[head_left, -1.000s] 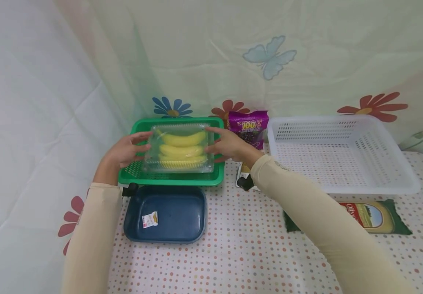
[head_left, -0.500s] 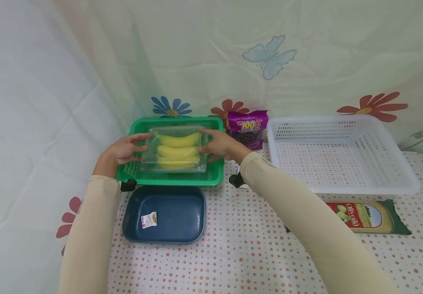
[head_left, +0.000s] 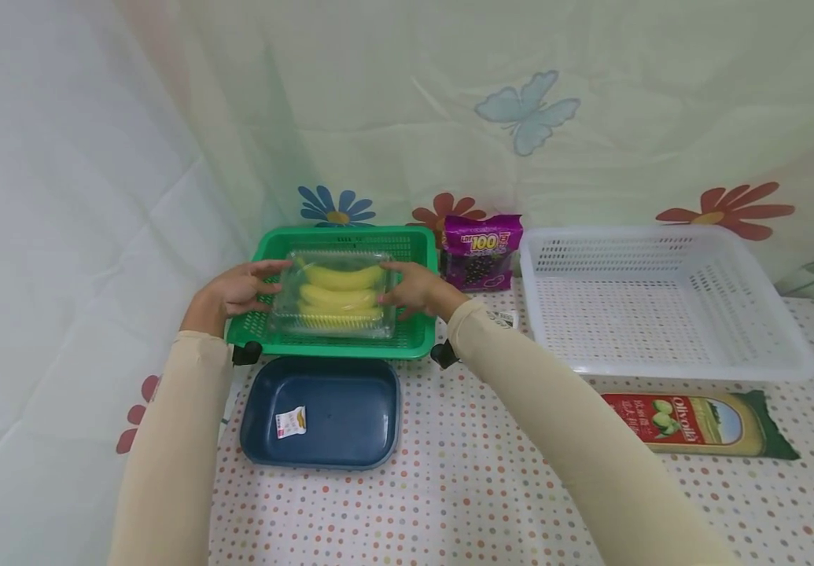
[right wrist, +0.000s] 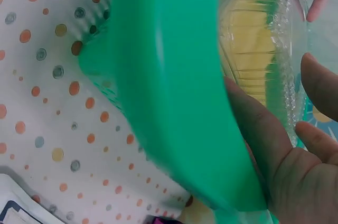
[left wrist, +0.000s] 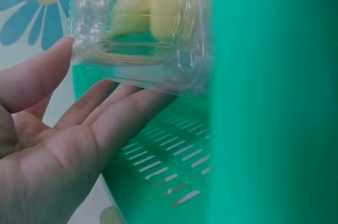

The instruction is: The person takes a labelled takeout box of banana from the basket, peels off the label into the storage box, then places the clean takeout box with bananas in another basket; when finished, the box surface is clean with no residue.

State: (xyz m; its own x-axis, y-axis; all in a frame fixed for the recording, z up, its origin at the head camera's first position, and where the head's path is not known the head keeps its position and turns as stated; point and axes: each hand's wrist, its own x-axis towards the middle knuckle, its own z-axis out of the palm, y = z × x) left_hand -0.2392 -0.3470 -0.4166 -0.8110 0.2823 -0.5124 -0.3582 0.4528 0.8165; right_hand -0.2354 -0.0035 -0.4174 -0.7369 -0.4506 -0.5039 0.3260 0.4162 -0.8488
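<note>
A clear plastic clamshell box [head_left: 339, 295] with several yellow bananas [head_left: 341, 299] inside is at the green basket [head_left: 350, 351], within its rim. My left hand [head_left: 240, 289] holds the box's left end. In the left wrist view, the thumb of that hand [left wrist: 58, 134] meets the box's edge, while its long, nearly straight fingers reach beneath it. On the other end, my right hand [head_left: 415, 289] grips the box with thumb and fingers spread along its side. The basket's rim hides part of the right fingers in the right wrist view.
A blue tray [head_left: 357, 424] with a small white packet [head_left: 291, 422] stands in front of the basket. Right of it are a purple candy bag [head_left: 480, 251], a white basket [head_left: 668, 369] and an Olivoilà pasta pack [head_left: 718, 423]. My right forearm partly covers a white label-like item [head_left: 504, 317].
Both hands have kept hold of the box as it shifted left and sank lower into the green basket. My right forearm moved left, uncovering more of the pasta pack.
</note>
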